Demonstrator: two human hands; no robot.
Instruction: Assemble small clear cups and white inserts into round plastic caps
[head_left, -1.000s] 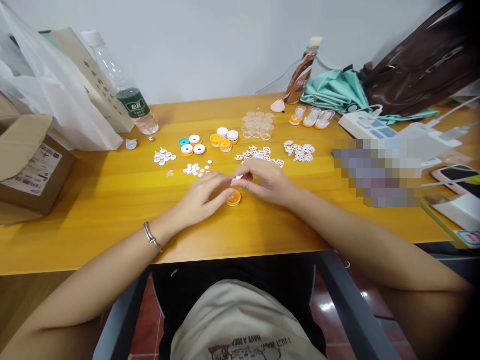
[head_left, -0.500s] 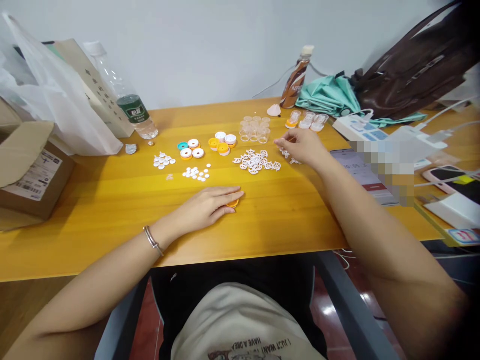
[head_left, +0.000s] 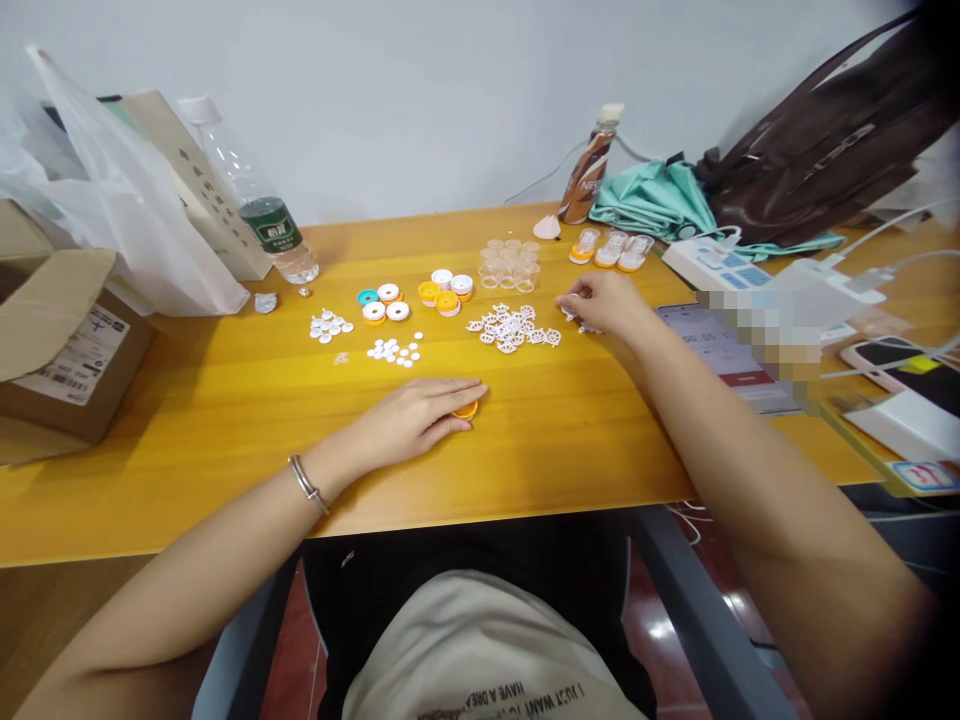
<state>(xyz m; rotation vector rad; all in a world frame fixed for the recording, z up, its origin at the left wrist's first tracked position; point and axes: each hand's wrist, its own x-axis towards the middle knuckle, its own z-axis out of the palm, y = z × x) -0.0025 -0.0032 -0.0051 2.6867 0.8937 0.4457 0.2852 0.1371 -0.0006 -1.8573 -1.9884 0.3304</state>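
My left hand (head_left: 416, 418) lies low over the table, its fingers closed around an orange round base (head_left: 466, 410) that they partly cover. My right hand (head_left: 609, 305) is at a small group of white plastic parts (head_left: 591, 328), thumb and fingertips together; what lies between them is hidden. Just left of it are a pile of white wheel-shaped pieces (head_left: 510, 328) and a cluster of clear cylinders (head_left: 510, 265). Orange, white and teal round bases (head_left: 447, 300) stand farther left, near small white discs (head_left: 390, 350) and white stemmed pieces (head_left: 327, 324).
Three clear-topped pieces with orange or white bases (head_left: 630, 255) stand at the back right, by a brown drink bottle (head_left: 589, 170). A phone (head_left: 720, 345) and a power strip (head_left: 716, 262) lie right. A water bottle (head_left: 274, 235) and cardboard box (head_left: 82, 350) stand left.
My right hand has come down slightly onto the small white parts, fingertips bent inward. My left hand stays on the orange base. The view has tilted a little.
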